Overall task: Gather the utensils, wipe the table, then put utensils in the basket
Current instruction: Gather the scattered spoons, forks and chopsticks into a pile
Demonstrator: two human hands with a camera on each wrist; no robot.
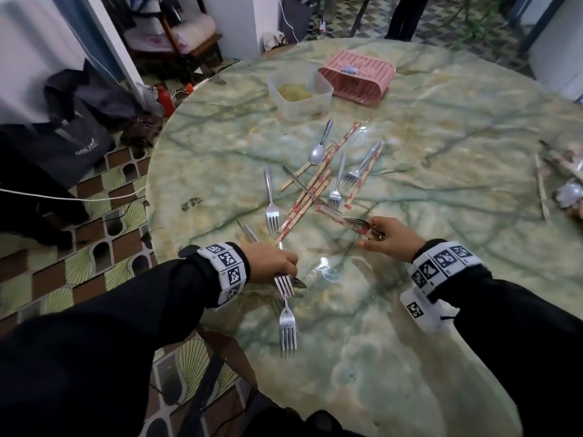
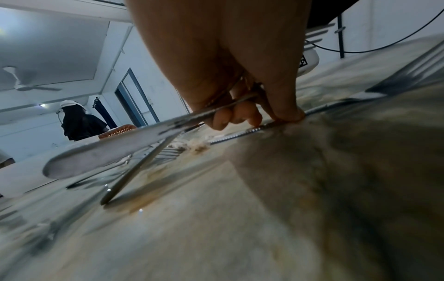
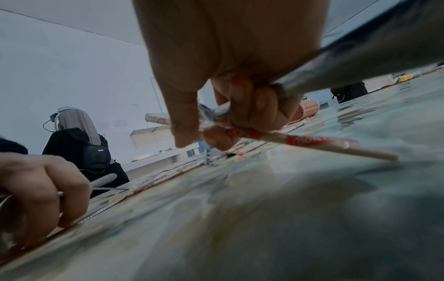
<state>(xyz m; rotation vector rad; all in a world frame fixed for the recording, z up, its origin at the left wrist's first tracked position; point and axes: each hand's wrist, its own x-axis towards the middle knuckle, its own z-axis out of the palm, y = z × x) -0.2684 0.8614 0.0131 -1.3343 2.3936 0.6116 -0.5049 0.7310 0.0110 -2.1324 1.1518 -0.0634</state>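
Observation:
On the green marble table lie several forks, a spoon, a knife and wrapped chopsticks. My left hand grips a bundle of metal utensils, with fork tines poking out below the fist and handles behind it. One fork lies loose just below that hand. My right hand grips a wrapped chopstick together with a metal utensil. The pink basket lies on its side at the far edge.
A clear plastic container with a yellow cloth inside stands beside the basket. Scraps and wrappers sit at the table's right edge. Bags and a chair are on the floor to the left. A person sits beyond the table.

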